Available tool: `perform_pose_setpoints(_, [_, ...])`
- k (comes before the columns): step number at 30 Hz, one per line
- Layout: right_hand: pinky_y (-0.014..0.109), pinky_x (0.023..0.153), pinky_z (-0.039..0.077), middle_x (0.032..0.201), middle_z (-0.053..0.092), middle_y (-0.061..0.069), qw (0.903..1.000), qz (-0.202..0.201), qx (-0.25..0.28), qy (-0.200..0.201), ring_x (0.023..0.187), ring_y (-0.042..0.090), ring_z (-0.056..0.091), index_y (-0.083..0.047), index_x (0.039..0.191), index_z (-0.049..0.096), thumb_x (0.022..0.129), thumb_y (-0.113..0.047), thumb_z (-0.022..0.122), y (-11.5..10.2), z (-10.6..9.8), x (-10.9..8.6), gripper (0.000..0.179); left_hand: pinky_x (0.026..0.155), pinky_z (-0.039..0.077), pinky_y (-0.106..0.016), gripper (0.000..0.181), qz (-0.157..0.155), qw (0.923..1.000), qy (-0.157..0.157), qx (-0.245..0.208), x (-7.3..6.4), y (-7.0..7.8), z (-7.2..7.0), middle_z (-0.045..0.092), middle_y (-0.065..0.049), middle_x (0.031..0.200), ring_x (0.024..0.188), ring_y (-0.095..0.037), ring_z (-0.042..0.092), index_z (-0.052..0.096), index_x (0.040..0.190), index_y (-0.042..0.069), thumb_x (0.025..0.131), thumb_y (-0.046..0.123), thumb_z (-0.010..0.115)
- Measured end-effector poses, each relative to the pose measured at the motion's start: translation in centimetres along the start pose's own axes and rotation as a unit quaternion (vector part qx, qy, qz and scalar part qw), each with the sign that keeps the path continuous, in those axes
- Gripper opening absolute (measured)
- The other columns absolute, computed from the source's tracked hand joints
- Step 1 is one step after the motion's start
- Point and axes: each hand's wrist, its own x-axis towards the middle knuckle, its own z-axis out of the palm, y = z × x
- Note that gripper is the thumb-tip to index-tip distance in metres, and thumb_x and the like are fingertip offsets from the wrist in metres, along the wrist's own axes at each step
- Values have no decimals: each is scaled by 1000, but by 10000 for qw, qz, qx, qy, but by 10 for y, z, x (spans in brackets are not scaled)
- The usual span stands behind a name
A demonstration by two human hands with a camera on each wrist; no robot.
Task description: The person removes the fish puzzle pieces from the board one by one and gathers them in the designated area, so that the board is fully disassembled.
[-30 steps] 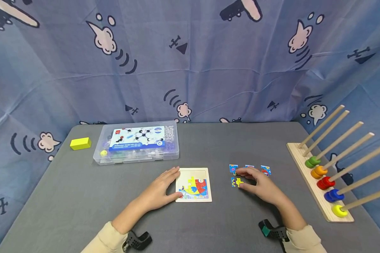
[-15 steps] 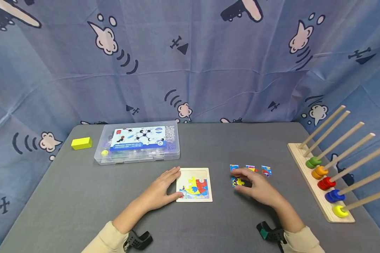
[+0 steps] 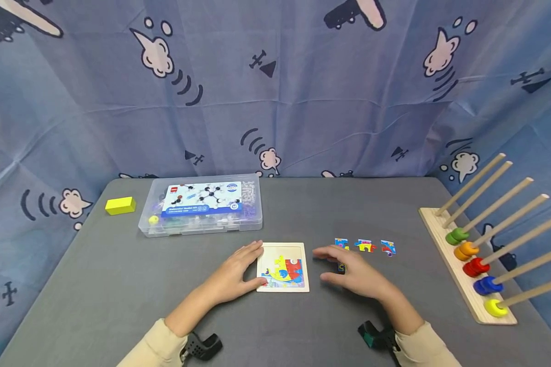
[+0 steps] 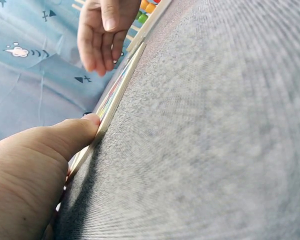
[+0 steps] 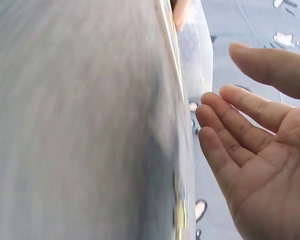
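Observation:
A square wooden jigsaw board (image 3: 272, 248) lies flat on the table, partly filled with yellow, red and blue pieces. My left hand (image 3: 231, 275) rests along its left side, fingers extended at the upper corner. In the left wrist view the thumb presses on the edge of the board (image 4: 121, 90); the other fingers are mostly hidden. Just right of the board hovers my right hand (image 3: 355, 272), fingers spread and loosely bent, the palm bare in the right wrist view. Behind it lie loose jigsaw pieces (image 3: 365, 245); another piece (image 3: 342, 267) is mostly covered by that hand.
A clear plastic molecular model kit box (image 3: 202, 224) stands at the back left, a yellow block (image 3: 120, 206) beside it. On the right is a wooden peg stand (image 3: 468, 275) with coloured rings and tall slanting rods. A patterned curtain (image 3: 275, 102) hangs behind the table.
My right hand has moved left from the loose pieces towards the board, uncovering the back row. The left hand has stayed on the board.

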Motion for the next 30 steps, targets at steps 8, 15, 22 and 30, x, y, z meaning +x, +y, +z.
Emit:
perform_pose_setpoints(8, [34, 96, 50, 122, 62, 8, 9994, -50, -15, -347, 109, 23, 59, -3, 127, 56, 84, -15, 72, -13, 19, 24, 47, 115, 31, -45, 69, -23, 10000, -20, 22, 0, -1, 1, 36, -9, 151, 141, -25, 33, 44, 141, 2, 87, 38, 66])
perform_pose_setpoints(15, [36, 93, 52, 122, 62, 9, 9991, -27, 6, -423, 104, 23, 61, -2, 127, 56, 83, -10, 70, -22, 36, 41, 47, 116, 29, -45, 69, -52, 10000, -60, -11, 0, -1, 2, 35, -7, 152, 141, -24, 32, 43, 142, 3, 87, 39, 65])
perform_pose_setpoints(22, [37, 91, 53, 118, 61, 11, 9995, 29, -157, -257, 104, 23, 61, 0, 125, 57, 82, -9, 72, -29, 47, 51, 46, 116, 29, -45, 70, -14, 10000, -47, -37, 0, -2, 3, 36, -8, 152, 141, -24, 32, 43, 142, 2, 87, 39, 66])
perform_pose_setpoints(30, [36, 88, 51, 116, 58, 8, 9983, 267, -510, -54, 101, 20, 57, -2, 122, 60, 80, -7, 72, -27, 57, 54, 44, 116, 29, -46, 70, -59, 9999, -27, -130, 0, -2, 1, 35, -8, 152, 141, -25, 32, 43, 141, 2, 87, 38, 66])
